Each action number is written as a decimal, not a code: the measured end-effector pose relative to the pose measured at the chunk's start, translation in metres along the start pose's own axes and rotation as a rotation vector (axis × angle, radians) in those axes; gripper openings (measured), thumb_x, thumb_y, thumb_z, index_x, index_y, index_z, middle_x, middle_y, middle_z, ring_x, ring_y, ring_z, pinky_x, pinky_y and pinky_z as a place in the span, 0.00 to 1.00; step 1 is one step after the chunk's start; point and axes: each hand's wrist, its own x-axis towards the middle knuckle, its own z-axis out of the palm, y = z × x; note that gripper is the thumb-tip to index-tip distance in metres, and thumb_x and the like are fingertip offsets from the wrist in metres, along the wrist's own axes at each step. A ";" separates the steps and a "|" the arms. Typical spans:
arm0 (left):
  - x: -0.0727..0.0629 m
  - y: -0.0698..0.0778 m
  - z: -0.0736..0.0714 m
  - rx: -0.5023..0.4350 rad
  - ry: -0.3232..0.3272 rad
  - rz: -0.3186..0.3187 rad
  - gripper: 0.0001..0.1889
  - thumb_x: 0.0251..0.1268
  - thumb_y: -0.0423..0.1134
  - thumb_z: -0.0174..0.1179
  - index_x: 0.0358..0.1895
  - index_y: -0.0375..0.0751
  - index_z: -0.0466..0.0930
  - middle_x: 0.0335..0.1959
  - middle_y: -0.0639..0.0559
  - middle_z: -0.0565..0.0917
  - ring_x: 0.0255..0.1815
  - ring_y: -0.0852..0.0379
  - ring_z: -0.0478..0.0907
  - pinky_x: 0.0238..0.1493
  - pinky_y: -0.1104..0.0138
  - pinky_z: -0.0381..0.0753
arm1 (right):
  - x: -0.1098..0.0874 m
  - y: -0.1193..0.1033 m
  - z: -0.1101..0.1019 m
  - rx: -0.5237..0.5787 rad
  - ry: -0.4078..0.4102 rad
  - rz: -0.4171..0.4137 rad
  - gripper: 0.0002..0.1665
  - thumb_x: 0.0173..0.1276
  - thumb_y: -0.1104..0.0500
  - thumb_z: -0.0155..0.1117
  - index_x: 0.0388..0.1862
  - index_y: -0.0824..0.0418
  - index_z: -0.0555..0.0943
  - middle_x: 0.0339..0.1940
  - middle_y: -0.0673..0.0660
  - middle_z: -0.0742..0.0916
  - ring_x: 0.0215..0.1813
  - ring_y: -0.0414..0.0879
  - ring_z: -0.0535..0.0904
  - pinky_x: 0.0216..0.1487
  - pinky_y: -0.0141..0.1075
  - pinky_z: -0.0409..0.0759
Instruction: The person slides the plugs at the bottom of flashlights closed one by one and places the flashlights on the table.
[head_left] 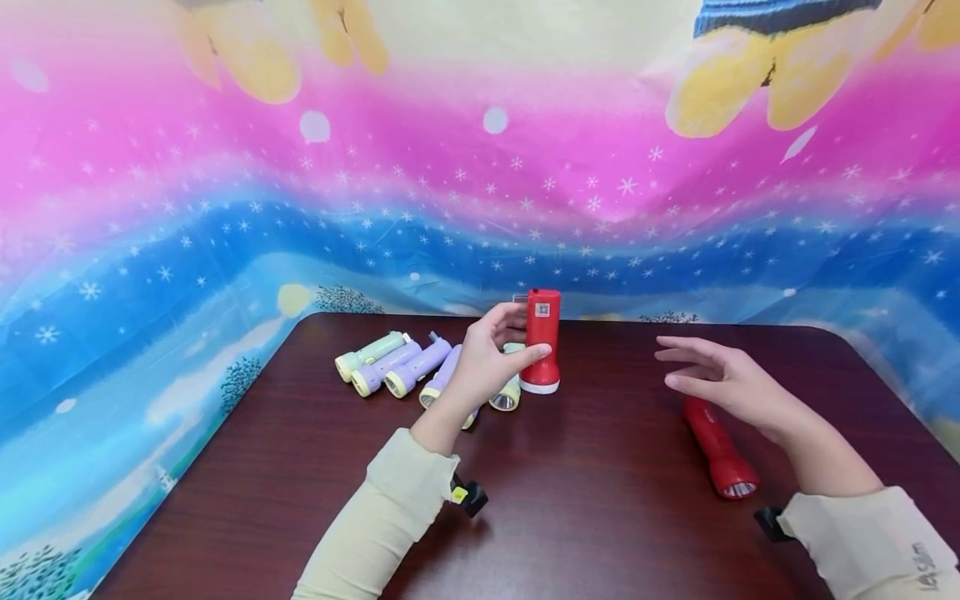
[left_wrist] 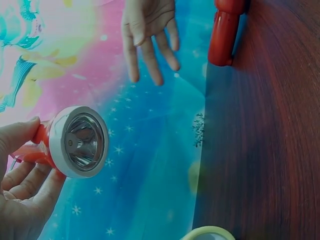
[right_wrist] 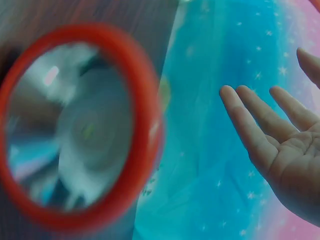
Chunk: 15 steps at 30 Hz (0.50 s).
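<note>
My left hand (head_left: 491,354) grips a red flashlight (head_left: 543,337) with a white rim, holding it upright with the lens end down. In the left wrist view, thumb and fingers wrap its body below the silver reflector (left_wrist: 86,142). Over on the right, my right hand (head_left: 723,379) hovers with fingers extended and nothing in them. Beneath it a second red flashlight (head_left: 716,450), with a red rim, lies on the table, its far end partly hidden by the hand. That flashlight's head (right_wrist: 135,200) looms large in the right wrist view, beside the open palm (right_wrist: 300,160).
Left of centre on the dark wooden table (head_left: 600,517) lie several pastel flashlights, among them a green one (head_left: 371,352) and a purple one (head_left: 420,367). Some are partly covered by my left hand and wrist. A printed cloth (head_left: 450,183) hangs behind the table.
</note>
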 end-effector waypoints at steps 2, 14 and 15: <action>-0.001 -0.001 0.002 -0.001 -0.002 -0.004 0.29 0.60 0.38 0.70 0.65 0.45 0.72 0.54 0.45 0.82 0.51 0.49 0.83 0.46 0.59 0.87 | 0.003 -0.004 0.004 0.022 -0.001 -0.003 0.36 0.72 0.52 0.63 0.76 0.54 0.64 0.67 0.63 0.77 0.52 0.25 0.80 0.50 0.27 0.82; 0.002 0.000 0.010 0.001 -0.008 0.010 0.29 0.59 0.36 0.70 0.65 0.44 0.72 0.54 0.45 0.82 0.48 0.52 0.83 0.47 0.61 0.87 | 0.025 -0.031 0.018 0.089 0.030 -0.035 0.34 0.72 0.50 0.62 0.75 0.50 0.67 0.67 0.62 0.78 0.56 0.35 0.82 0.53 0.25 0.80; 0.003 0.000 0.011 0.000 -0.011 0.008 0.29 0.59 0.36 0.70 0.65 0.44 0.72 0.55 0.45 0.82 0.48 0.52 0.83 0.47 0.61 0.87 | 0.027 -0.033 0.019 0.090 0.033 -0.037 0.34 0.72 0.50 0.62 0.75 0.50 0.67 0.67 0.62 0.78 0.56 0.36 0.82 0.53 0.25 0.80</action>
